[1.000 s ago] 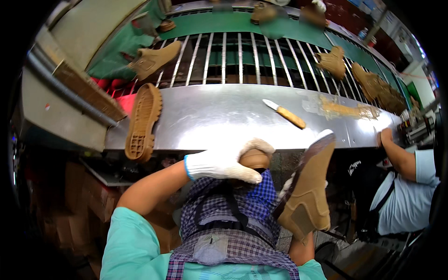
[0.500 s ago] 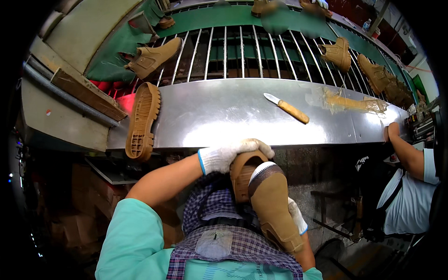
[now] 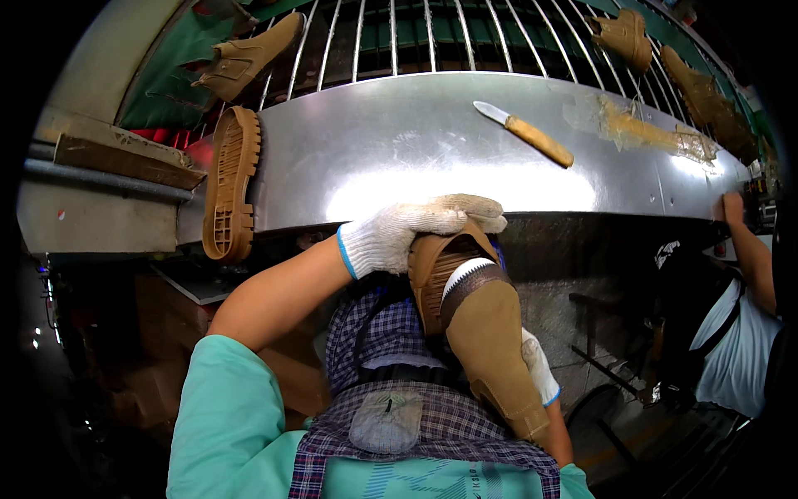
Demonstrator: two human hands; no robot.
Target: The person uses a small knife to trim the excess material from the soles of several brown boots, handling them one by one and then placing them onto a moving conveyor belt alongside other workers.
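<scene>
Right at the near edge of the steel table point(image 3: 399, 158), the left hand point(image 3: 416, 233), in a white knit glove with a blue cuff, lies curled over the open top of a tan ankle boot point(image 3: 478, 333), its fingers wrapped over the rim by the elastic side panel. The boot stands tilted in the person's lap against a checked apron point(image 3: 399, 416), its opening up toward the table and its body sloping down to the right. The right hand point(image 3: 539, 366), also gloved, sits behind the boot's lower part, mostly hidden; it presses against the boot, but how its fingers close I cannot tell.

On the table, far and to the right, a knife point(image 3: 525, 133) with a pale wooden handle lies flat, blade pointing left. Just beyond it, a patch of clear plastic film point(image 3: 640, 129) clings to the metal. At the table's left end a tan boot sole point(image 3: 230, 185) hangs over the edge, tread facing out. Further off, more tan boots point(image 3: 249, 56) rest on a barred rack point(image 3: 391, 37). At the far right, another person's arm point(image 3: 748, 249) reaches to the table edge.
</scene>
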